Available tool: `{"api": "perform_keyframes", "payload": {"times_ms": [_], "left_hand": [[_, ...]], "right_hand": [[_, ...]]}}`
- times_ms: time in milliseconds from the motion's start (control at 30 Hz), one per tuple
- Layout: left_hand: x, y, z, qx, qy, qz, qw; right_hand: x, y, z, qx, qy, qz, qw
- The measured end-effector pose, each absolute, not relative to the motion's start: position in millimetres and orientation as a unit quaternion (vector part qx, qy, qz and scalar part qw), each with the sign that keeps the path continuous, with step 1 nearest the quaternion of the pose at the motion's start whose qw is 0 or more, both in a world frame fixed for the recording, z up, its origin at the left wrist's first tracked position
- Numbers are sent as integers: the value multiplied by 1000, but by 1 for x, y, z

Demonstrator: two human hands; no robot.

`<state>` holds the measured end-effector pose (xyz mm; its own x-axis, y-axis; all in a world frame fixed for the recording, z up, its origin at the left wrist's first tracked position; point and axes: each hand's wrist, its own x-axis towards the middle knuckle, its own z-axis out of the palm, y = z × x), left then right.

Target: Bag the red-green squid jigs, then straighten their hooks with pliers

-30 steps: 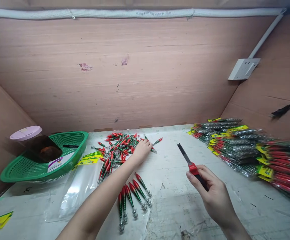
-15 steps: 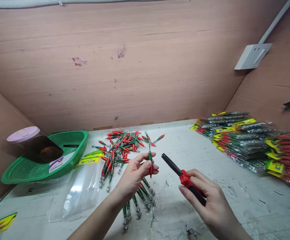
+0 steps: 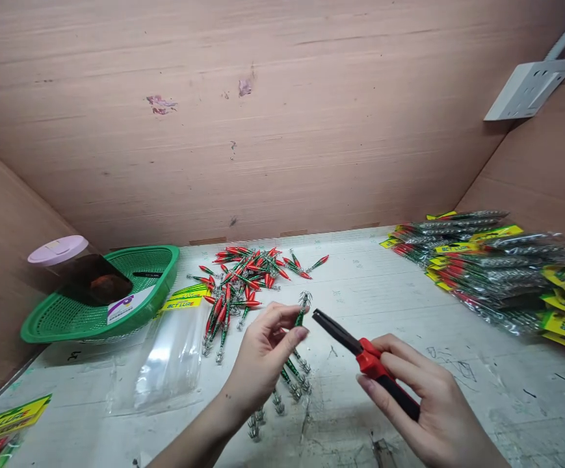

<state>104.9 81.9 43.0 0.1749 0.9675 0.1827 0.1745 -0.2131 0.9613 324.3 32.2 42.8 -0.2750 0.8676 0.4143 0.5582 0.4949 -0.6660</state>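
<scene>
My left hand (image 3: 262,354) pinches one red and green squid-jig lure (image 3: 302,311) above the table, hooks pointing up. My right hand (image 3: 428,403) grips red-handled pliers (image 3: 360,354); their black jaws point left, close to the lure's hooks. A loose pile of the same lures (image 3: 243,279) lies behind my left hand. A short row of lures (image 3: 289,383) lies on the table under that hand, partly hidden by it.
A green basket (image 3: 153,270) at the left holds a dark jar with a pink lid (image 3: 58,250). Clear plastic bags (image 3: 172,354) lie beside it. Stacks of packed lures (image 3: 497,273) fill the right side. A wall socket (image 3: 530,88) sits on the board wall.
My left hand left the pile with one lure, drew it toward me and turned its hooks upward. The pliers in my right hand came closer to it.
</scene>
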Motion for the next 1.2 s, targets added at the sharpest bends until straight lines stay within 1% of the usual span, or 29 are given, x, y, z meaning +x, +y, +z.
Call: {"api": "perform_keyframes", "payload": {"times_ms": [67,100,133,200,300,367,500,633,767,967,1033,1200], "left_hand": [[102,99,31,745,483,374,269],[100,108,25,797,478,305,209],[99,116,19,827,464,256,187],[99,128,13,869,422,179,186],[107,145,16,893,386,128,193],[123,163,22,887,406,125,180],[175,220,23,834,505,152,164],[213,271,22,772,557,202,230],[213,276,30,697,553,297,346],[176,205,51,537,451,443,558],[163,176,55,477,424,489,595],[144,126,58,337,383,573,641]], "right_hand": [[333,38,40,-494,-757,161,397],[337,42,38,-515,-744,142,402],[341,45,36,-533,-732,126,405],[348,50,33,-556,-717,111,406],[352,52,34,-563,-707,120,412],[351,51,36,-562,-695,131,429],[350,52,34,-566,-670,119,465],[358,59,25,-580,-667,71,462],[366,64,19,-584,-667,65,457],[356,58,24,-568,-664,115,472],[351,54,26,-555,-669,130,477],[342,47,30,-520,-696,178,462]]}}
